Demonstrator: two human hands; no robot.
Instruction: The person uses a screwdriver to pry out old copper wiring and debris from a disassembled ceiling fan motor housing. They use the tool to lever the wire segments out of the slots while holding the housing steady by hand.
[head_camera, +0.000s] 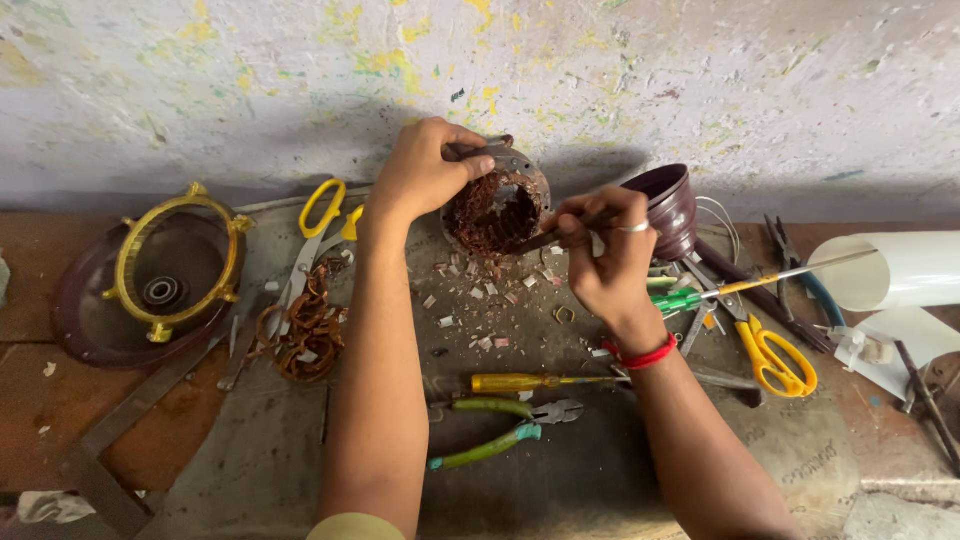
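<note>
though tilted, stator (497, 208) within left grip (425, 170)

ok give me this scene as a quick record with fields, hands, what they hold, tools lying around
left hand: grips the rim of a round motor stator, tilted up on the bench
right hand: holds a thin tool, its tip inside the stator's copper windings
debris: insulation scraps below the stator
in front: yellow-handled screwdriver, green-handled pliers
left side: pulled copper wire, yellow ring on a dark round housing
right side: yellow scissors, white tube
</note>
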